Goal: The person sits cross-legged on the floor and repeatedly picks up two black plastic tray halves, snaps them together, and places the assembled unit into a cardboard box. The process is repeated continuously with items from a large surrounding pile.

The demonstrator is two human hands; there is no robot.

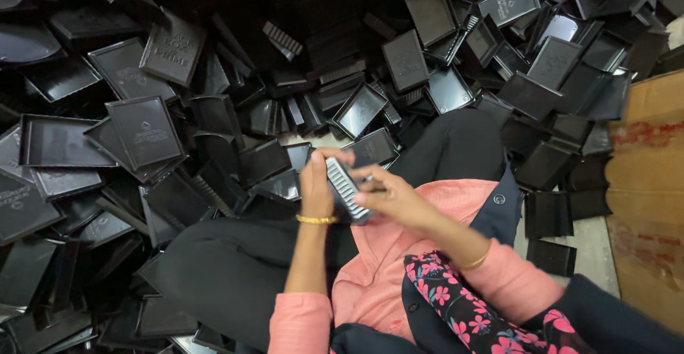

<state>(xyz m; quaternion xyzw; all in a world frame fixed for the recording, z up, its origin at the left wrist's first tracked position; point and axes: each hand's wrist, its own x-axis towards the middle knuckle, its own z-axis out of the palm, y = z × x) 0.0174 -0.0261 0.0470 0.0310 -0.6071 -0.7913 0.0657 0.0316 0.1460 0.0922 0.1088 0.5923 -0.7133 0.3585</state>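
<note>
From the head camera I look down on my own lap, where I sit on the floor (pixel 595 243) with black trousers and a pink top, ringed by a heap of black plastic trays (pixel 146 132) lying at every angle. My left hand (pixel 315 183) is curled around a small stack of black ribbed pieces (pixel 347 189), held on edge just above my knees; my right hand (pixel 390 196) is closed on the same stack from the other side, fingers pressing on its near face. I judge the step in hand to be squaring up or counting the gathered pieces. The next move, as I read it, calls for a steady pinch from both sides so no piece slips out. A cardboard box (pixel 648 183) stands at my right, apart from the hands.
</note>
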